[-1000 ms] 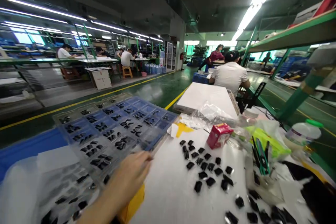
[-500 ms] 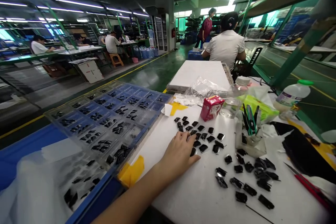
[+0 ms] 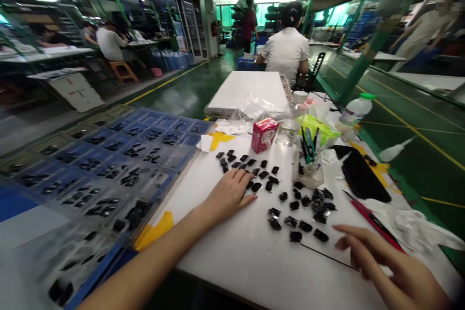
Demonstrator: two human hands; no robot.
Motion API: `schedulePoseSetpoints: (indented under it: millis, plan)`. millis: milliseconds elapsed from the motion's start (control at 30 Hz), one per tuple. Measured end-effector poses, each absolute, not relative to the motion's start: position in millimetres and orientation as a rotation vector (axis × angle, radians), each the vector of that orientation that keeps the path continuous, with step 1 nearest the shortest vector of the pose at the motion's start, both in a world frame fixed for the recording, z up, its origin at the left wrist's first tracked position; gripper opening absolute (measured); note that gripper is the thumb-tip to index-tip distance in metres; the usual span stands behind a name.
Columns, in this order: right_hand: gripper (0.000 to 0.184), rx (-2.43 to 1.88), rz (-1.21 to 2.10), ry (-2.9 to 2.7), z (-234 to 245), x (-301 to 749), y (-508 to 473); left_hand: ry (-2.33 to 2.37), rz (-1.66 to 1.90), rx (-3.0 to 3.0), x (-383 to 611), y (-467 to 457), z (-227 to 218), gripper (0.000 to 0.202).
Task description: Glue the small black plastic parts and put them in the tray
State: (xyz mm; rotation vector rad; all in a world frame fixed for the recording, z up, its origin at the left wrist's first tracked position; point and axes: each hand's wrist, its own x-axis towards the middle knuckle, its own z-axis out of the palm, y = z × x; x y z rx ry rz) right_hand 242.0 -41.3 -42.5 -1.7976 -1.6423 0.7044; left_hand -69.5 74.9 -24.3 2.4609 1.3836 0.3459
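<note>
My left hand [image 3: 228, 190] lies flat on the white tabletop [image 3: 232, 256], fingers stretched out over the near edge of a group of small black plastic pieces [image 3: 257, 187]. What lies under its fingertips is hidden. At the lower right, my right hand [image 3: 390, 264] hovers with fingers loosely bent and apart, a little blurred. A thin black rod [image 3: 327, 255] on the table runs toward its thumb; I cannot tell if they touch. Beyond that hand rests a red-handled pointed tool [image 3: 376, 223]. More black pieces [image 3: 305, 225] are scattered between the hands.
To the left stands a blue-and-clear compartment tray [image 3: 163, 167] with black parts. At the back are a red box [image 3: 264, 134], a holder [image 3: 308, 174] with pens and tools, a green-capped bottle [image 3: 358, 109] and stacked white boards [image 3: 250, 87]. A seated person [image 3: 286, 51] is ahead.
My right hand has come into view at the lower right. The view has turned right, so the table appears shifted left. My left hand stays by the same black pieces.
</note>
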Motion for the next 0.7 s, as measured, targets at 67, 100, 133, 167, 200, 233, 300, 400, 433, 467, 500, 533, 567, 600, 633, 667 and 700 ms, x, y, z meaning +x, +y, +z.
schedulePoseSetpoints:
  millis: [67,100,133,167,200,233,300,400,433,467,500,533,567,600,633,667,700]
  plan:
    - [0.047,-1.883,0.525,-1.677,-30,252,-23,1.315,0.361,2.488,-70,79,-27,0.041]
    - [0.046,-1.935,0.393,-1.685,-22,255,-14,1.287,0.370,2.495,-70,80,-28,0.039]
    - [0.045,-1.947,0.296,-1.708,-12,258,-5,1.266,0.381,2.499,-70,81,-29,0.037]
    - [0.045,-1.937,0.201,-1.713,-3,259,4,1.251,0.391,2.499,-70,82,-29,0.034]
    - [0.046,-1.908,0.143,-1.718,6,260,13,1.242,0.403,2.498,-69,82,-30,0.032]
    - [0.047,-1.881,0.100,-1.724,13,261,23,1.238,0.413,2.494,-67,81,-29,0.030]
    - [0.049,-1.905,0.030,-1.735,20,264,44,1.234,0.431,2.484,-64,80,-28,0.030]
    - [0.050,-1.973,0.097,-1.743,11,273,77,1.201,0.425,2.471,-60,77,-25,0.027]
    - [0.052,-1.980,0.137,-1.748,3,276,86,1.185,0.414,2.469,-59,77,-23,0.025]
    - [0.053,-1.980,0.179,-1.755,-5,278,93,1.171,0.399,2.467,-58,76,-22,0.022]
    - [0.052,-1.975,0.222,-1.765,-14,280,98,1.157,0.383,2.466,-58,75,-21,0.020]
    - [0.049,-1.973,0.266,-1.782,-22,281,101,1.144,0.366,2.465,-58,74,-20,0.020]
    - [0.045,-1.976,0.297,-1.791,-28,282,103,1.133,0.350,2.464,-59,74,-20,0.022]
    - [0.041,-1.981,0.323,-1.799,-33,283,103,1.122,0.336,2.463,-59,74,-20,0.024]
    - [0.038,-1.989,0.343,-1.805,-37,282,103,1.114,0.324,2.463,-60,75,-19,0.027]
    - [0.037,-2.001,0.355,-1.802,-38,282,102,1.109,0.315,2.463,-60,75,-19,0.029]
    - [0.036,-2.008,0.368,-1.802,-38,281,100,1.107,0.309,2.464,-60,76,-20,0.029]
